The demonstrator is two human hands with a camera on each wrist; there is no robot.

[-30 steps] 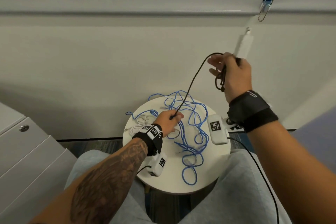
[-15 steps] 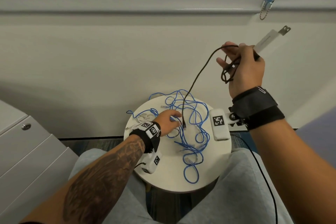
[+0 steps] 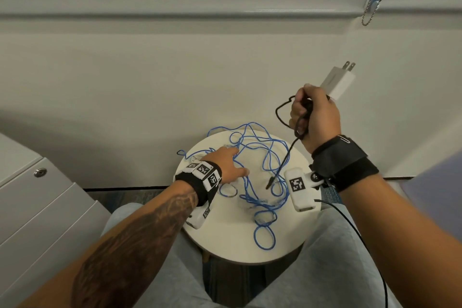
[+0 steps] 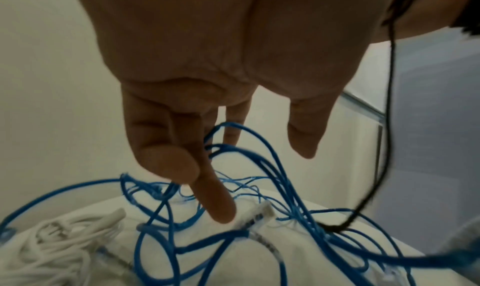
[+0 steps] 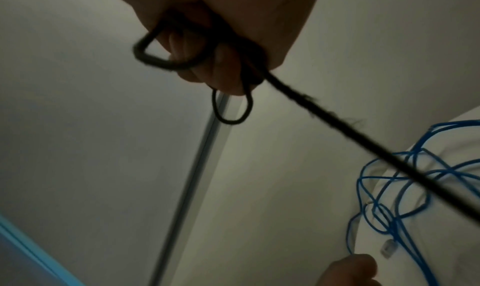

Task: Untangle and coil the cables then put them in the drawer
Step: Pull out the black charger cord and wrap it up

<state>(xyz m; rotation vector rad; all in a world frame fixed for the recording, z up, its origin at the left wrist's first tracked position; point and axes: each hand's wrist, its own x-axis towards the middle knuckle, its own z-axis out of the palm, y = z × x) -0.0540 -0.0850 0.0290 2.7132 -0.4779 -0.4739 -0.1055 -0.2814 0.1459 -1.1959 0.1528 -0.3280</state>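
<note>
My right hand (image 3: pixel 303 114) is raised above the table's right side and grips a small coil of black cable (image 3: pixel 287 157). The white charger plug (image 3: pixel 337 82) sticks out above the fist, and the cable's free end hangs down over the blue tangle. In the right wrist view the black cable (image 5: pixel 337 122) loops out of my curled fingers (image 5: pixel 221 79). The blue cable (image 3: pixel 265 207) lies tangled on the round white table (image 3: pixel 232 242). My left hand (image 3: pixel 237 160) reaches flat into it and holds nothing. Its fingertips (image 4: pixel 221 210) touch the table beside the blue cable (image 4: pixel 259 167). A white cable bundle (image 4: pixel 64 239) lies to the left.
A grey drawer cabinet (image 3: pixel 37 207) with a round lock (image 3: pixel 40 172) stands at the left, its drawers closed. A pale wall runs behind the table. My knees in grey trousers (image 3: pixel 337 257) flank the table's near edge.
My left hand let go of the black cable and moved further into the blue tangle. My right hand gathered more black cable, dropped lower and turned the plug; the free end now dangles.
</note>
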